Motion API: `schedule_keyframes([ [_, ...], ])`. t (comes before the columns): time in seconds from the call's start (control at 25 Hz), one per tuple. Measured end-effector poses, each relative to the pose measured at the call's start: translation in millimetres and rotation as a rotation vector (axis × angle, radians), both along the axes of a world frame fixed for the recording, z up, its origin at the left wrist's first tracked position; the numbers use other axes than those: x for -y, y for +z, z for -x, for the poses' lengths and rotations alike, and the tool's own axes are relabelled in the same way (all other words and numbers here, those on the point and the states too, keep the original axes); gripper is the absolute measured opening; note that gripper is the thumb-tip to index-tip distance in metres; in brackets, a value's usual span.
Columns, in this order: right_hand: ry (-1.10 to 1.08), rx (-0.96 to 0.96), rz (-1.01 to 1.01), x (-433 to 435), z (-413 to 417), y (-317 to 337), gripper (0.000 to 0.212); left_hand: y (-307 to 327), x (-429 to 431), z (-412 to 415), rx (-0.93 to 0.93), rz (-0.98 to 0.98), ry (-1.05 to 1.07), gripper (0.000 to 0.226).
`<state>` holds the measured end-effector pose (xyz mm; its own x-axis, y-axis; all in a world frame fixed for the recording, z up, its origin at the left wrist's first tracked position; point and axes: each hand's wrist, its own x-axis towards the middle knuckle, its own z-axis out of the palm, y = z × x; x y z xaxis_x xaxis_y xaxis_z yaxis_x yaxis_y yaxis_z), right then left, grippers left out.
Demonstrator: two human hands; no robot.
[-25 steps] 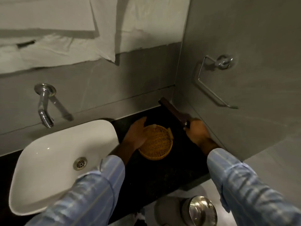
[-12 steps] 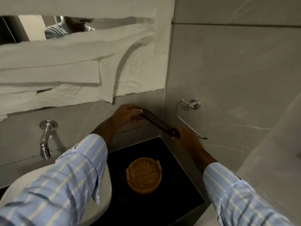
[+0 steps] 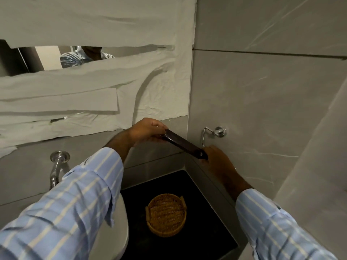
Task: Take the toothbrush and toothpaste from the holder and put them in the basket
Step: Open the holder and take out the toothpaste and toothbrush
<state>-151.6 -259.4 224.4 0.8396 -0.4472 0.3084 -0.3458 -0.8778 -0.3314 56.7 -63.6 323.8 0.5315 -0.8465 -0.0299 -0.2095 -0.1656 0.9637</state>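
Observation:
A long dark flat case [image 3: 185, 143], probably the holder, is held up in the corner by both hands. My left hand [image 3: 148, 129] pinches its upper left end. My right hand [image 3: 216, 158] grips its lower right end. Below them a round woven basket [image 3: 166, 214] with two small handles sits empty on the black counter [image 3: 206, 222]. No toothbrush or toothpaste shows; whatever the case contains is hidden.
A white basin [image 3: 118, 231] lies at the counter's left under my left sleeve, with a chrome tap [image 3: 57, 166] on the wall. A chrome ring holder [image 3: 216, 132] sticks out of the right wall. Paper sheets cover the mirror [image 3: 47, 57].
My left hand left the basket and rose to the case's far end. My right hand lifted the case off the counter up to the corner. The view tilted upward.

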Motion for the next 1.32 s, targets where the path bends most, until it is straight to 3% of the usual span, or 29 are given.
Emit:
schedule_keyframes([
  [0.2, -0.012, -0.001, 0.000, -0.9, -7.7, 6.7, 0.025, 7.3, 2.0, 9.1, 0.261, -0.093, 0.129, 0.021],
  [0.36, -0.020, 0.006, -0.016, -1.1, -16.9, 5.0, 0.023, 5.6, -2.9, 9.8, 0.043, -0.001, 0.108, 0.028],
  [0.44, -0.081, 0.060, -0.125, -4.5, -23.5, 3.0, 0.026, 3.9, -3.9, 8.8, 0.060, 0.032, 0.143, 0.023],
  [0.48, -0.152, 0.104, -0.303, -9.0, -27.6, 2.1, 0.032, 2.9, -3.5, 10.2, 0.057, 0.056, 0.182, 0.021],
  [0.52, -0.219, 0.159, -0.626, -16.1, -32.3, 3.6, 0.040, 2.0, -1.9, 12.5, 0.039, 0.085, 0.233, 0.020],
  [0.6, -0.163, 0.371, -1.452, -33.2, -42.5, 6.8, 0.046, 0.7, -0.1, 17.6, 0.003, 0.137, 0.322, 0.022],
  [0.64, -0.110, 0.516, -1.737, -38.9, -46.5, 8.1, 0.041, -0.4, 0.4, 18.3, -0.020, 0.164, 0.338, 0.023],
  [0.72, -0.069, 0.724, -1.986, -43.5, -53.2, 8.8, 0.033, -3.5, -0.4, 19.5, -0.059, 0.193, 0.330, 0.027],
  [0.88, 0.034, 0.797, -2.069, -57.9, -62.8, 15.4, 0.026, -14.4, -2.0, 24.0, -0.160, 0.201, 0.290, 0.030],
  [1.0, 0.035, 0.842, -2.070, -66.1, -65.6, 28.1, 0.014, -27.4, -8.0, 21.5, -0.377, 0.311, 0.167, 0.027],
  [1.08, 0.016, 0.872, -2.070, -66.1, -64.0, 34.7, 0.012, -37.2, -12.0, 17.2, -0.399, 0.316, 0.225, 0.026],
  [1.16, 0.026, 0.878, -2.070, -66.7, -61.6, 41.3, 0.009, -47.3, -12.0, 17.8, -0.129, 0.200, 0.434, 0.022],
  [1.24, 0.046, 0.853, -2.029, -68.4, -62.3, 47.4, 0.007, -56.1, -10.3, 21.7, 0.310, 0.069, 0.612, 0.019],
  [1.28, 0.054, 0.833, -1.985, -69.1, -63.6, 50.6, 0.007, -59.1, -9.2, 25.3, 0.441, 0.054, 0.637, 0.017],
  [1.32, 0.064, 0.806, -1.919, -68.8, -65.1, 53.4, 0.008, -62.1, -7.1, 27.3, 0.458, 0.051, 0.638, 0.015],
])
